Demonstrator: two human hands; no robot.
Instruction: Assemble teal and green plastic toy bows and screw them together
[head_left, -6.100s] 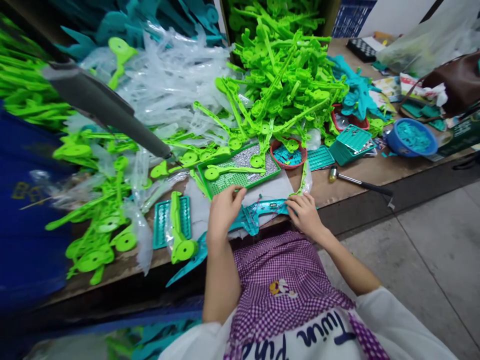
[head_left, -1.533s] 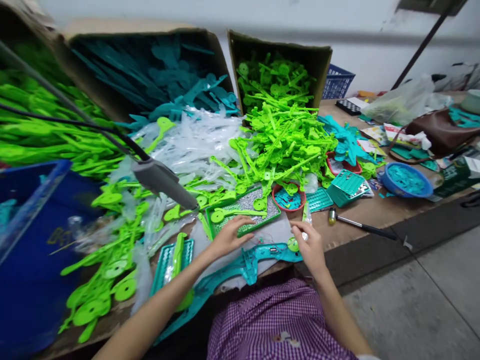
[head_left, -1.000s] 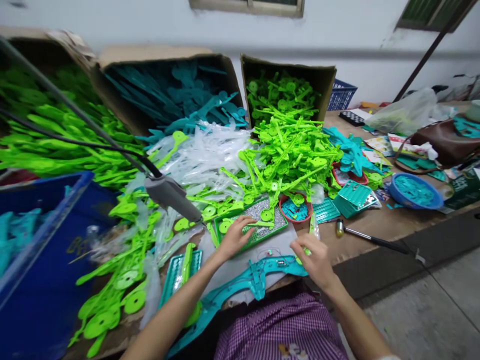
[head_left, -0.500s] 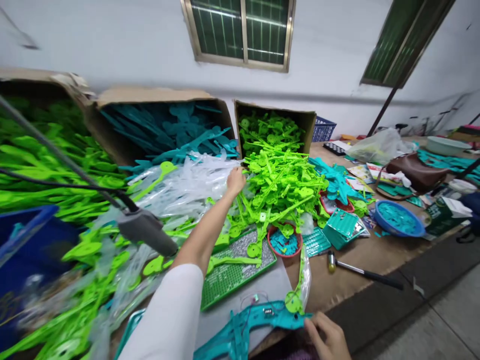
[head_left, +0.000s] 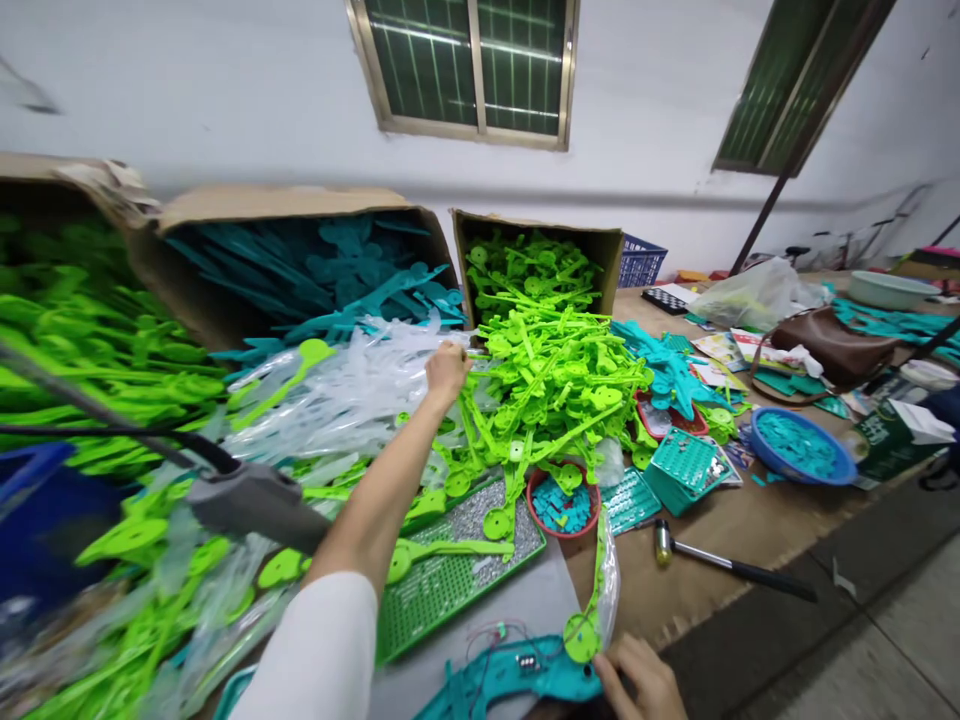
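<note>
The right hand (head_left: pixel 642 680) has its thumb and fingers at the end of a turquoise part (head_left: pixel 536 668) with thin wires, which lies at the near edge of the table (head_left: pixel 630 590); how firmly they pinch is unclear. A lime disc-ended piece (head_left: pixel 582 636) rests beside those fingertips. Farther off stands a green tray (head_left: pixel 431 598) of small metal bits, a red bowl (head_left: pixel 564 500) to its right, then a hammer (head_left: pixel 731 565). The left hand (head_left: pixel 448 371), fingers curled together, reaches the near-left side of the lime pile (head_left: pixel 559 370); whether it grips a piece cannot be told. Behind are open cardboard boxes (head_left: pixel 300 205) and a pale wall (head_left: pixel 645 110) with barred windows.
</note>
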